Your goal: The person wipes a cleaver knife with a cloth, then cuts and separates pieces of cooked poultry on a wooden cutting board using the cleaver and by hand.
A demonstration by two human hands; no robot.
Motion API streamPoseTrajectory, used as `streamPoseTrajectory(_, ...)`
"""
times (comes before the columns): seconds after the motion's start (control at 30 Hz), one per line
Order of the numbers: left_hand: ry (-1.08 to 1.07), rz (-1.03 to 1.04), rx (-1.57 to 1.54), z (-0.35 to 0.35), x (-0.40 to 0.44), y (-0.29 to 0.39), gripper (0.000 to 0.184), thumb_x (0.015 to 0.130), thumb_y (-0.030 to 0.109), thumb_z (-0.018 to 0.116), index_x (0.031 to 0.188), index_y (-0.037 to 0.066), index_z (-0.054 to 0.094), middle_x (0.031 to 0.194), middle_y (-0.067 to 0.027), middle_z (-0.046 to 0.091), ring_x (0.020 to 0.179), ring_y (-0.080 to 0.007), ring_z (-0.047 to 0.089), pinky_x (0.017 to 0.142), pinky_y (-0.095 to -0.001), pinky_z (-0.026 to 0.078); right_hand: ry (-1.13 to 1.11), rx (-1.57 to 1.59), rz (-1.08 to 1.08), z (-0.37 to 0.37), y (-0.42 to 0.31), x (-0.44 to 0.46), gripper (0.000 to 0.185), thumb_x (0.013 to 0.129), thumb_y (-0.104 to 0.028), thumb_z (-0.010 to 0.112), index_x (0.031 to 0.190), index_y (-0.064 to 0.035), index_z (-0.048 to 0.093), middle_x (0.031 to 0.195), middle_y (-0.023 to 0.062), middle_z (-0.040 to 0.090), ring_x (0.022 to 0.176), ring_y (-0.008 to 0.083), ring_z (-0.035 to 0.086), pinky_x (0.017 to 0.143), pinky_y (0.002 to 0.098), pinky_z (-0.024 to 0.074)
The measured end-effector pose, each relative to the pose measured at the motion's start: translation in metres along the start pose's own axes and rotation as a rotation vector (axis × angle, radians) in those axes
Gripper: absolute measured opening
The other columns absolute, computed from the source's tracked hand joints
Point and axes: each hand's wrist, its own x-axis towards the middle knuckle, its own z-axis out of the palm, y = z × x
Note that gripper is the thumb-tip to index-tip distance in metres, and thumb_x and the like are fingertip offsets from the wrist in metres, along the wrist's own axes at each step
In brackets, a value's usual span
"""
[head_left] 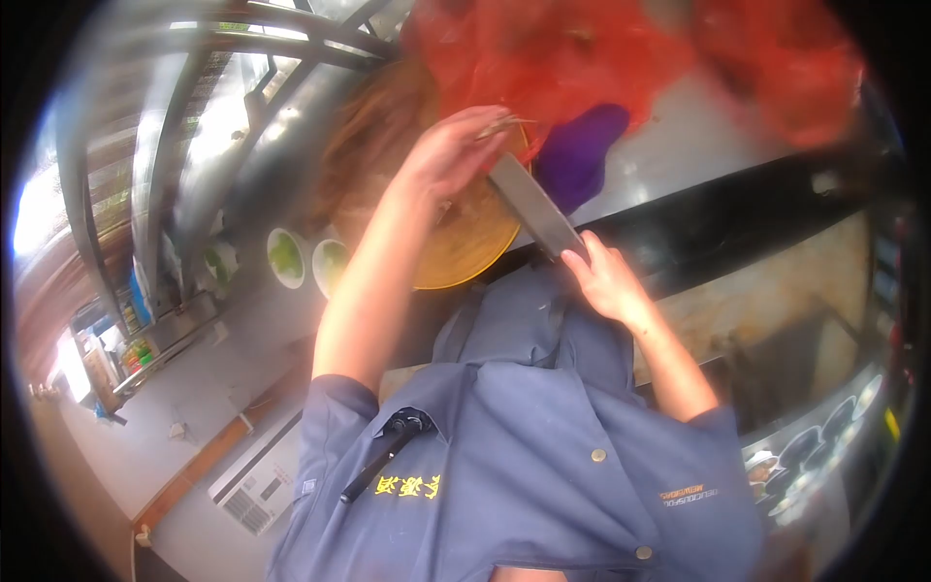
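My right hand [606,276] is closed round the near end of a cleaver [535,206], whose broad grey blade points up and to the left, over the edge of a round chopping board [485,238] with a yellow rim. Above the board, close to the blade's far end, is my left hand [461,150]. Its fingers are bent together around something thin and shiny, too blurred to name. Brownish matter on the board's far left part is smeared by motion. A purple, soft-looking item [585,155] lies just right of the board.
Red plastic bags [582,58] spread over the grey metal counter [669,160] at the top. White bowls with green contents [287,258] stand left of the board. A dark counter edge [737,218] runs along the right. Several dishes [819,446] show at lower right.
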Motion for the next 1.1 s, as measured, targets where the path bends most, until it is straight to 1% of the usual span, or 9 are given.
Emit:
streamPoseTrajectory(0.3,-0.212,-0.093,-0.336,0.096,0.064,-0.052,0.02,0.103,0.005,0.064,0.118,-0.009,0.067,0.121,-0.0174,0.069,0.12,-0.0254,0.066,0.111,-0.0331,0.055,0.301,-0.024,0.011,-0.027,0.037,-0.054,0.039,0.108,-0.037,0.063,0.117,0.0014,0.059,0.097,0.0329,0.072,0.102,0.0538,0.07,0.083,0.0548,0.0559)
streamPoseTrajectory(0.57,-0.25,-0.25,-0.03,0.198,0.098,-0.084,0.022,0.101,0.005,0.068,0.119,-0.008,0.066,0.122,-0.0148,0.068,0.12,-0.0215,0.065,0.111,-0.0318,0.056,0.407,0.088,0.163,-0.032,0.038,-0.102,0.045,0.108,-0.04,0.061,0.127,0.0004,0.059,0.107,0.0335,0.073,0.111,0.0534,0.068,0.091,0.055,0.0551)
streamPoseTrajectory(0.6,-0.355,-0.207,-0.05,0.228,0.119,-0.086,0.023,0.102,0.007,0.068,0.121,-0.006,0.068,0.122,-0.0119,0.068,0.121,-0.02,0.063,0.122,-0.0336,0.044,0.428,0.113,0.165,-0.031,0.044,-0.108,0.046,0.108,-0.041,0.06,0.129,0.0011,0.058,0.11,0.0332,0.073,0.113,0.0527,0.067,0.093,0.0543,0.0549)
streamPoseTrajectory(0.67,-0.632,-0.027,-0.118,0.31,0.127,-0.058,0.039,0.103,0.01,0.067,0.137,-0.008,0.059,0.143,-0.0187,0.061,0.137,-0.0271,0.059,0.131,-0.0386,0.034,0.458,0.136,0.162,-0.03,0.05,-0.119,0.048,0.108,-0.041,0.06,0.13,0.0018,0.058,0.113,0.033,0.073,0.115,0.052,0.067,0.094,0.0535,0.0548)
streamPoseTrajectory(0.7,-0.579,0.02,-0.134,0.346,0.132,-0.043,0.051,0.106,0.011,0.066,0.148,-0.011,0.049,0.149,-0.0252,0.055,0.143,-0.034,0.054,0.126,-0.0434,0.044,0.486,0.128,0.194,-0.033,0.051,-0.125,0.05,0.108,-0.042,0.06,0.132,0.0028,0.057,0.115,0.033,0.073,0.116,0.0515,0.067,0.095,0.0532,0.0546)
streamPoseTrajectory(0.77,-0.425,0.023,-0.15,0.393,0.131,-0.016,0.056,0.108,0.017,0.065,0.153,-0.009,0.045,0.159,-0.0236,0.05,0.141,-0.0361,0.056,0.121,-0.0424,0.049,0.518,0.124,0.229,-0.032,0.054,-0.135,0.052,0.108,-0.042,0.06,0.133,0.0038,0.056,0.118,0.033,0.072,0.117,0.0511,0.068,0.096,0.0529,0.0544)
streamPoseTrajectory(0.9,-0.375,0.195,0.357,0.379,0.173,-0.073,0.05,0.1,0.027,0.075,0.142,0.001,0.065,0.141,-0.0199,0.067,0.13,-0.0317,0.066,0.112,-0.0427,0.053,0.642,0.109,0.273,-0.025,0.083,-0.14,0.061,0.107,-0.045,0.063,0.138,0.0066,0.056,0.102,0.0337,0.074,0.106,0.0505,0.072,0.09,0.0519,0.0548)
streamPoseTrajectory(0.97,-0.292,0.316,0.707,0.372,0.187,-0.105,0.049,0.095,0.032,0.081,0.134,0.004,0.073,0.137,-0.0196,0.071,0.129,-0.0292,0.067,0.11,-0.0425,0.054,0.579,0.21,0.387,-0.032,0.073,-0.147,0.061,0.108,-0.045,0.06,0.142,0.0052,0.053,0.119,0.0364,0.071,0.119,0.0542,0.065,0.099,0.0549,0.0534)
streamPoseTrajectory(1.1,-0.297,0.245,0.931,0.39,0.214,-0.138,0.067,0.092,0.035,0.083,0.149,0.006,0.063,0.151,-0.0199,0.063,0.138,-0.0281,0.062,0.117,-0.0407,0.048,0.635,0.277,0.43,-0.014,0.107,-0.153,0.06,0.107,-0.046,0.061,0.139,0.0053,0.055,0.117,0.038,0.07,0.115,0.056,0.066,0.096,0.0566,0.054)
